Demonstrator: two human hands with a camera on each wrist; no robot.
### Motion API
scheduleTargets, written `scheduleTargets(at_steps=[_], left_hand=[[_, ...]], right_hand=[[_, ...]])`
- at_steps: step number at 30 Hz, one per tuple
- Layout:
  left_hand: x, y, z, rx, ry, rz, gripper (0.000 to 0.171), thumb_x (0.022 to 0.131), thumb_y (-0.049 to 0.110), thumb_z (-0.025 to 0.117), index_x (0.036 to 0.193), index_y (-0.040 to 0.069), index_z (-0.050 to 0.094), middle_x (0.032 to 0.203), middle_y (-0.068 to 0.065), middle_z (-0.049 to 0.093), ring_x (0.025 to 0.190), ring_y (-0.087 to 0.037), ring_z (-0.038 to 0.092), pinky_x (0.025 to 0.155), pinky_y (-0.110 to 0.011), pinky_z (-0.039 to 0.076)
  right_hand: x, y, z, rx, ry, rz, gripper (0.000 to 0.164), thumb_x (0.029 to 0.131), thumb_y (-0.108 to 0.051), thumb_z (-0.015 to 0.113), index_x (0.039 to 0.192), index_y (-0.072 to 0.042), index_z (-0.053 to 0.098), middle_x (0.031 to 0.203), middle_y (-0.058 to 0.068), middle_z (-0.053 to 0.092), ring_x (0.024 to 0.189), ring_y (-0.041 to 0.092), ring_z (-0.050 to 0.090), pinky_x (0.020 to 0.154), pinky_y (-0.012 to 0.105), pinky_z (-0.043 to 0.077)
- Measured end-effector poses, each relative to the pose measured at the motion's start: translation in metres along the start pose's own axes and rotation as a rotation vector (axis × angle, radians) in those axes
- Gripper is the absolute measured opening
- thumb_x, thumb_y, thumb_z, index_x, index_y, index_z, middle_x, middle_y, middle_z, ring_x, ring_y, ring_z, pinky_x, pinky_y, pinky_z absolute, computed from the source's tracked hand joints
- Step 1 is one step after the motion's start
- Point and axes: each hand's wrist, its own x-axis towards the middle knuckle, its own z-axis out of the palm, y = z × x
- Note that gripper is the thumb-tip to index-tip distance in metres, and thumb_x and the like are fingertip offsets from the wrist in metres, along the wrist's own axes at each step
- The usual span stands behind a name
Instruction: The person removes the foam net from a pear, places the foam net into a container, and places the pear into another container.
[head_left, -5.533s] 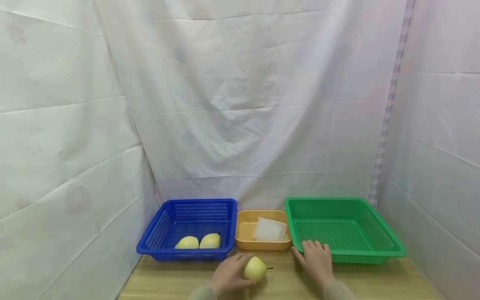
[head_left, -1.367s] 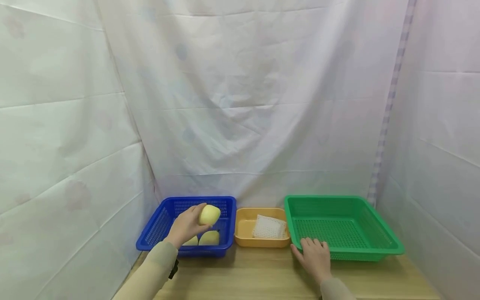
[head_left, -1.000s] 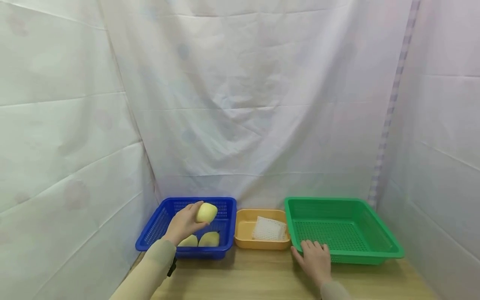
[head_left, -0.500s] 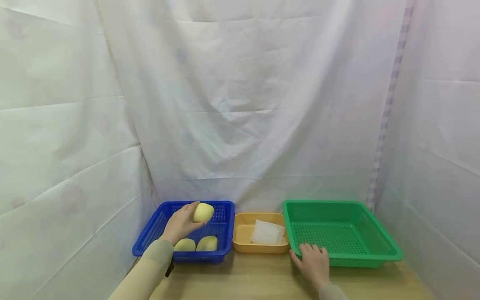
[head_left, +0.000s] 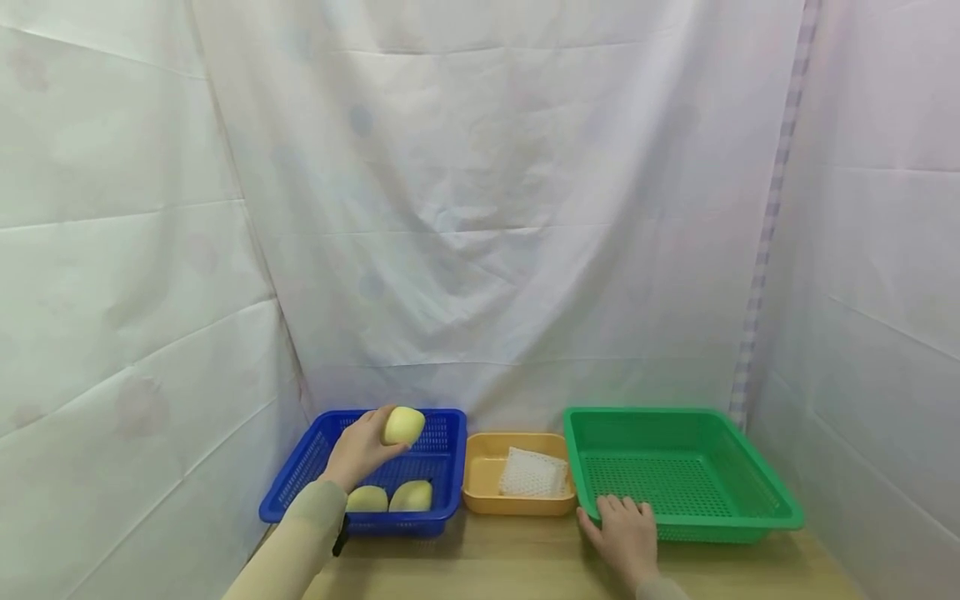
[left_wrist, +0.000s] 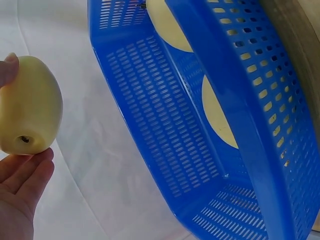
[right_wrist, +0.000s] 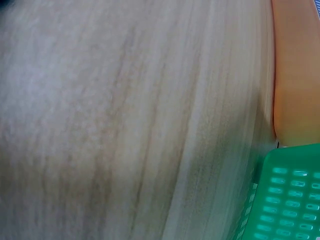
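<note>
My left hand (head_left: 358, 450) holds a pale yellow pear (head_left: 403, 427) up over the blue basket (head_left: 405, 519), thumb and fingers on opposite sides of it. The left wrist view shows the dark hollow at one end of this held pear (left_wrist: 32, 107). Down in the basket, near its front wall, lie one pear (head_left: 367, 500) and another pear (head_left: 411, 497) side by side. At the right, my right hand (head_left: 628, 537) rests with its fingers over the front left rim of the green basket (head_left: 705, 523). This hand is out of sight in the right wrist view.
Between the two baskets stands an orange tray (head_left: 517, 505) with white foam netting (head_left: 534, 473) in it. All three containers are on a wooden table (head_left: 510, 562). White cloth (head_left: 480, 292) hangs behind and at both sides.
The pear at first lay on the table in front of the tray, under my left hand; it is now raised over the blue basket. Lately it has shifted slightly left. My right hand has stayed put.
</note>
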Motion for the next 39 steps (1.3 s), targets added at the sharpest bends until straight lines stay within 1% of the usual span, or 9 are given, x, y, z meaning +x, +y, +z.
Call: scheduleTargets(at_steps=[4, 8, 12, 19, 23, 27, 31, 39], left_hand=[[0.0, -0.001, 0.0, -0.014, 0.017, 0.004, 0.075, 0.078, 0.04, 0.08, 0.14, 0.01, 0.049, 0.122, -0.013, 0.061, 0.096, -0.028, 0.062, 0.075, -0.048, 0.051], [0.001, -0.001, -0.001, -0.028, 0.023, -0.008, 0.074, 0.078, 0.037, 0.081, 0.14, 0.009, 0.049, 0.121, -0.014, 0.061, 0.095, -0.029, 0.062, 0.073, -0.047, 0.051], [0.001, -0.004, 0.0, -0.035, 0.015, -0.026, 0.075, 0.078, 0.038, 0.08, 0.14, 0.01, 0.048, 0.12, -0.014, 0.06, 0.095, -0.028, 0.062, 0.074, -0.046, 0.051], [0.001, -0.008, -0.001, -0.032, 0.006, -0.023, 0.076, 0.078, 0.041, 0.08, 0.14, 0.009, 0.049, 0.12, -0.014, 0.06, 0.096, -0.028, 0.062, 0.074, -0.046, 0.051], [0.002, -0.01, -0.001, -0.029, 0.003, -0.032, 0.076, 0.079, 0.038, 0.08, 0.141, 0.008, 0.048, 0.122, -0.015, 0.06, 0.098, -0.03, 0.061, 0.075, -0.048, 0.05], [0.004, -0.011, -0.001, -0.038, -0.004, -0.048, 0.076, 0.079, 0.038, 0.08, 0.141, 0.01, 0.047, 0.123, -0.015, 0.059, 0.099, -0.03, 0.061, 0.077, -0.048, 0.05], [0.006, -0.011, 0.001, -0.057, 0.0, -0.046, 0.075, 0.079, 0.038, 0.08, 0.141, 0.011, 0.048, 0.12, -0.014, 0.06, 0.097, -0.028, 0.061, 0.075, -0.047, 0.05], [0.005, -0.013, 0.004, -0.051, -0.01, -0.071, 0.075, 0.078, 0.041, 0.08, 0.14, 0.011, 0.049, 0.118, -0.013, 0.061, 0.094, -0.027, 0.061, 0.072, -0.045, 0.05]], right_hand=[[-0.002, -0.002, 0.0, -0.002, -0.013, 0.013, 0.036, 0.079, -0.051, 0.07, 0.072, -0.017, 0.061, 0.067, -0.005, 0.055, 0.06, 0.018, 0.047, 0.059, 0.037, 0.032], [-0.002, -0.002, 0.0, -0.002, -0.03, 0.02, 0.036, 0.08, -0.051, 0.07, 0.072, -0.018, 0.06, 0.067, -0.005, 0.054, 0.059, 0.017, 0.045, 0.059, 0.037, 0.031], [-0.002, -0.002, -0.001, 0.005, -0.022, 0.009, 0.037, 0.08, -0.051, 0.071, 0.07, -0.018, 0.058, 0.065, -0.006, 0.052, 0.058, 0.016, 0.044, 0.058, 0.036, 0.031], [-0.001, -0.001, -0.003, 0.01, 0.003, -0.008, 0.038, 0.079, -0.051, 0.07, 0.067, -0.019, 0.052, 0.062, -0.007, 0.047, 0.055, 0.014, 0.038, 0.056, 0.035, 0.03], [-0.001, -0.002, -0.004, 0.009, -0.003, -0.008, 0.038, 0.08, -0.051, 0.069, 0.069, -0.018, 0.055, 0.063, -0.006, 0.048, 0.056, 0.015, 0.04, 0.057, 0.036, 0.031], [0.001, -0.001, -0.002, 0.004, -0.013, 0.001, 0.037, 0.08, -0.051, 0.069, 0.07, -0.017, 0.057, 0.064, -0.005, 0.052, 0.057, 0.017, 0.044, 0.058, 0.036, 0.032], [0.001, -0.002, -0.002, 0.001, -0.021, 0.009, 0.037, 0.08, -0.051, 0.069, 0.069, -0.018, 0.056, 0.065, -0.005, 0.053, 0.057, 0.017, 0.045, 0.058, 0.037, 0.033], [-0.001, -0.003, -0.002, -0.002, -0.021, 0.013, 0.036, 0.079, -0.051, 0.071, 0.073, -0.018, 0.061, 0.068, -0.005, 0.056, 0.059, 0.017, 0.047, 0.059, 0.037, 0.034]])
